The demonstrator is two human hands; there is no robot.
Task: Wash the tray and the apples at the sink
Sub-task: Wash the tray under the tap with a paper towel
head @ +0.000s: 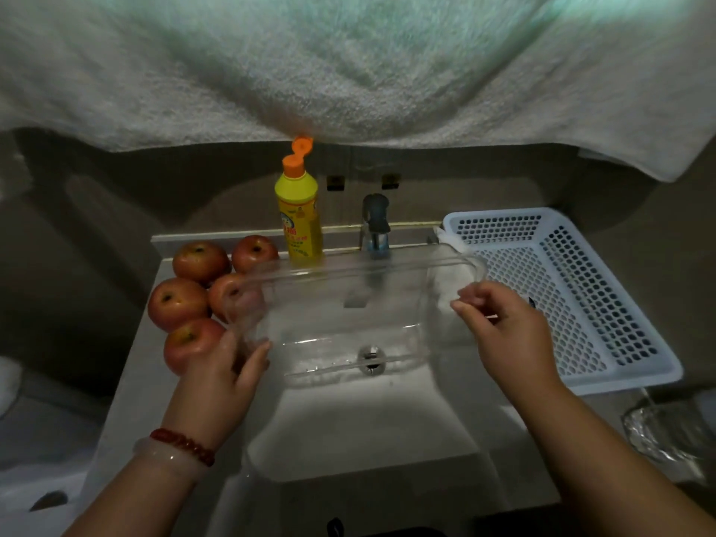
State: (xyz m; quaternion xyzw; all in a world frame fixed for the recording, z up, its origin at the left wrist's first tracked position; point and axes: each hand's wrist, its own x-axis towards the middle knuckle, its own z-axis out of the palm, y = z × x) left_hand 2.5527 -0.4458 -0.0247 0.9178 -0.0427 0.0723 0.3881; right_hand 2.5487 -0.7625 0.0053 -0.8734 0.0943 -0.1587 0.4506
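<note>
A clear plastic tray (348,288) hangs tilted over the white sink (360,428), in front of the faucet (375,222). My left hand (224,377) grips its left end, thumb against the near wall. My right hand (507,335) pinches the tray's right rim. Several red apples (178,302) lie in a cluster on the counter left of the sink, one partly behind the tray.
A yellow dish-soap bottle (298,222) with its orange cap flipped open stands behind the tray. A white perforated basket (573,288) sits right of the sink. A glass (666,436) stands at the near right. A white towel (348,71) hangs overhead.
</note>
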